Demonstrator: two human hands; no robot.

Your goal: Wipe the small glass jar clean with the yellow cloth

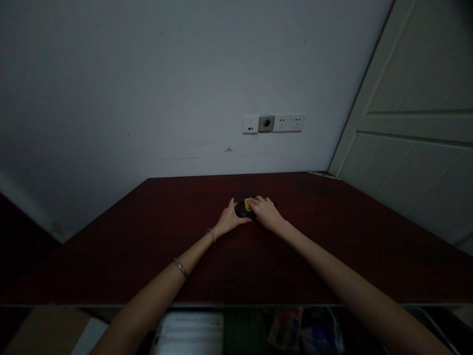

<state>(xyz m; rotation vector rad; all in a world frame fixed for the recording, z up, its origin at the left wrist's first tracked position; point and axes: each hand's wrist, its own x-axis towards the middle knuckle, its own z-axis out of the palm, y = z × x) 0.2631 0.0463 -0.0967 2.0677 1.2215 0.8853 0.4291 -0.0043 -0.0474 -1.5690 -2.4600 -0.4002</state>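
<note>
A small, dark, glossy dish-like object (242,210) lies on the reddish-brown tabletop (207,276), toward the far side. My left hand (228,217) holds its left edge, with the thumb at the near side and the fingers curled round the far side. Over the right part of the dark object, my right hand (266,211) presses a small yellow piece (247,204), perhaps a sponge or cloth, under its fingers. Much of the dark object is covered by the right hand, and the dim light hides its exact kind.
Behind the table rises a pale wall with sockets and a switch plate (274,124). A white panelled door (414,162) stands at the right. Below the table's front edge are a white slatted item (188,333) and several dim packages (286,328).
</note>
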